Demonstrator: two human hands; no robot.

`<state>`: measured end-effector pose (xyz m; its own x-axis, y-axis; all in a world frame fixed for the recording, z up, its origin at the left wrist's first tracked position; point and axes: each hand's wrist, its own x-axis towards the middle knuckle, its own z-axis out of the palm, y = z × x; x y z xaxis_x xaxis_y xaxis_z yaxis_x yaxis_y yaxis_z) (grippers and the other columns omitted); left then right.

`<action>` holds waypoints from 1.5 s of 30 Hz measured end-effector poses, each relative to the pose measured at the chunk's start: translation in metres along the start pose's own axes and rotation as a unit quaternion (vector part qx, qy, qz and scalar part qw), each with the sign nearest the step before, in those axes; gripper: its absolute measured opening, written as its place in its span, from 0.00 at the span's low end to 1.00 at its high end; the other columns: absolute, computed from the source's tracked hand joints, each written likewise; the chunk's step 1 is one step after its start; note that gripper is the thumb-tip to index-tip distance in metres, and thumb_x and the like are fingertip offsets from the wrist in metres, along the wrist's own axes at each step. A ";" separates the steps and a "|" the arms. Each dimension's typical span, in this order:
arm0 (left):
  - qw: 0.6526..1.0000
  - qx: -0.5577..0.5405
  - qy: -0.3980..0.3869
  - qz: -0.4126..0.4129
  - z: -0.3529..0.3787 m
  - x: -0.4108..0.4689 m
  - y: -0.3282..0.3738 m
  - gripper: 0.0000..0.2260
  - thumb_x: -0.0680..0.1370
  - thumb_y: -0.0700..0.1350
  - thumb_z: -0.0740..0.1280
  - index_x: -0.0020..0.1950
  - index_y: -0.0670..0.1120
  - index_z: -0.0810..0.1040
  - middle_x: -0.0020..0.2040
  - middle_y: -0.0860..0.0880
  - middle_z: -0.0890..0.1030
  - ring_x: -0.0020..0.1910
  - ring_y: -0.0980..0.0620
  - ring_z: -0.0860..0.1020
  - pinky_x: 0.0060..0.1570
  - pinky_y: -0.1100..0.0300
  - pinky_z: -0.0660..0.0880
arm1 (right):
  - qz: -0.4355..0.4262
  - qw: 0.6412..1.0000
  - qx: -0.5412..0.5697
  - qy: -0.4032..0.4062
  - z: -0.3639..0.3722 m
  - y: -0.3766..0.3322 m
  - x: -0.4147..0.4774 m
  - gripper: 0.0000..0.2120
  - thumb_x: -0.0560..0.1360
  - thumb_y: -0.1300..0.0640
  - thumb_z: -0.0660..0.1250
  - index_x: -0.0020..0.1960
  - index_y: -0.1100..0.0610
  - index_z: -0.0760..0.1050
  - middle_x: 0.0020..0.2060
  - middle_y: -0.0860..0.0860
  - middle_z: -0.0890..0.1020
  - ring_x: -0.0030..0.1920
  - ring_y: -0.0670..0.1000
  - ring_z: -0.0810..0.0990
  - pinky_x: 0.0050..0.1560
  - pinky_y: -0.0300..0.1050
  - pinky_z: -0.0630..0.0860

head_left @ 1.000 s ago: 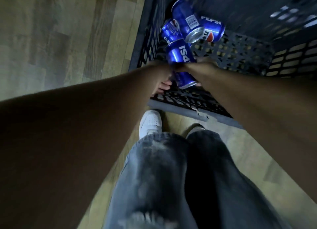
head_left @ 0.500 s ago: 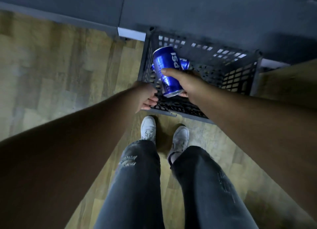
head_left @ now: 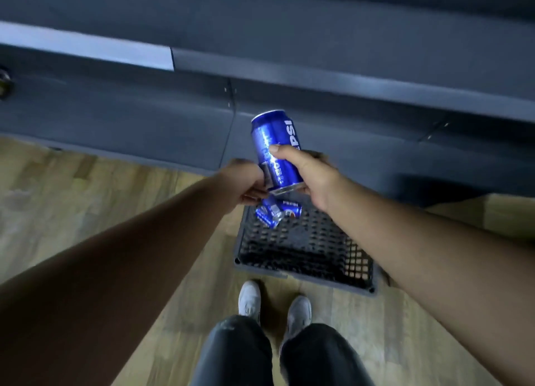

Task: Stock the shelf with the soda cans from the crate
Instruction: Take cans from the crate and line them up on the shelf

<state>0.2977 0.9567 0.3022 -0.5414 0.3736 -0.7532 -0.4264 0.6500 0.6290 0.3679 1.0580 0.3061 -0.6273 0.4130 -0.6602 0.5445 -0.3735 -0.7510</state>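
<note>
In the middle of the frame I see the right hand (head_left: 314, 178) gripping a blue Pepsi can (head_left: 273, 142), thumb across its front. The can is tilted, its far end toward the grey shelf (head_left: 202, 76) above. The left hand (head_left: 243, 183) sits at the can's lower left edge with its fingers (head_left: 256, 195) curled; I cannot tell whether they grasp it. Below, the black crate (head_left: 356, 270) on the wood floor (head_left: 86, 197) holds more cans (head_left: 278, 212) in its upper left corner.

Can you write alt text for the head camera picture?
A right hand grips a blue Pepsi can above a black crate on a wood floor, the left hand touching its lower end. More cans lie in the crate, before a grey shelf.
</note>
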 end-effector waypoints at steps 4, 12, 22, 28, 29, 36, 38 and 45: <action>0.996 -0.016 -0.006 0.083 -0.022 -0.043 0.060 0.09 0.76 0.31 0.57 0.47 0.41 0.74 0.33 0.46 0.79 0.30 0.52 0.78 0.42 0.58 0.74 | -0.060 0.998 0.028 0.013 -0.003 -0.065 -0.031 0.22 0.67 0.51 0.75 0.56 0.60 0.76 0.46 0.55 0.84 0.36 0.50 0.82 0.35 0.39 0.77; 0.977 -0.069 -0.060 0.194 -0.042 -0.125 0.154 0.12 0.73 0.29 0.55 0.47 0.42 0.73 0.39 0.45 0.76 0.37 0.49 0.75 0.44 0.55 0.74 | -0.165 0.986 0.013 -0.004 -0.018 -0.153 -0.096 0.23 0.64 0.45 0.74 0.52 0.59 0.79 0.41 0.52 0.85 0.37 0.49 0.83 0.39 0.39 0.78; 0.928 -0.102 -0.133 0.334 -0.043 -0.209 0.213 0.26 0.60 0.40 0.69 0.58 0.48 0.71 0.51 0.49 0.80 0.50 0.49 0.79 0.46 0.51 0.76 | -0.271 0.959 0.054 -0.065 -0.036 -0.231 -0.170 0.17 0.64 0.49 0.72 0.49 0.56 0.81 0.45 0.55 0.84 0.41 0.53 0.82 0.48 0.45 0.77; 0.905 -0.082 -0.140 0.393 -0.038 -0.244 0.232 0.31 0.61 0.44 0.72 0.63 0.54 0.68 0.52 0.52 0.83 0.48 0.50 0.81 0.53 0.50 0.75 | -0.300 0.940 0.082 -0.142 -0.043 -0.256 -0.200 0.21 0.63 0.46 0.68 0.53 0.55 0.79 0.48 0.55 0.84 0.47 0.54 0.82 0.59 0.51 0.74; 0.900 -0.096 -0.146 0.399 -0.036 -0.248 0.234 0.31 0.62 0.43 0.73 0.64 0.53 0.69 0.52 0.50 0.83 0.49 0.48 0.82 0.52 0.50 0.76 | -0.301 0.936 0.087 -0.160 -0.044 -0.258 -0.204 0.22 0.64 0.46 0.67 0.54 0.56 0.79 0.49 0.55 0.84 0.48 0.54 0.81 0.59 0.53 0.74; 0.875 -0.209 -0.115 0.420 -0.016 -0.262 0.241 0.25 0.70 0.33 0.71 0.62 0.50 0.70 0.49 0.47 0.83 0.45 0.47 0.82 0.51 0.47 0.78 | -0.292 0.928 0.121 -0.195 -0.052 -0.270 -0.217 0.19 0.66 0.48 0.65 0.52 0.57 0.79 0.49 0.56 0.84 0.47 0.56 0.82 0.53 0.56 0.77; 0.872 -0.222 -0.090 0.427 -0.011 -0.261 0.242 0.25 0.70 0.33 0.72 0.61 0.52 0.70 0.48 0.49 0.83 0.44 0.48 0.82 0.49 0.50 0.78 | -0.291 0.926 0.128 -0.202 -0.053 -0.270 -0.219 0.18 0.66 0.49 0.65 0.51 0.58 0.79 0.48 0.57 0.84 0.47 0.56 0.82 0.51 0.54 0.77; 0.857 -0.214 0.001 0.469 -0.002 -0.260 0.237 0.26 0.68 0.33 0.74 0.61 0.50 0.69 0.52 0.48 0.82 0.50 0.50 0.81 0.50 0.55 0.78 | -0.315 0.928 0.064 -0.187 -0.053 -0.269 -0.218 0.22 0.70 0.46 0.63 0.59 0.56 0.77 0.54 0.55 0.83 0.54 0.53 0.81 0.58 0.50 0.75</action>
<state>0.3362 1.0120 0.6475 -0.7919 0.5982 0.1226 -0.0297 -0.2382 0.9708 0.3872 1.1125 0.6514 -0.9615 0.2739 -0.0230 -0.0517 -0.2623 -0.9636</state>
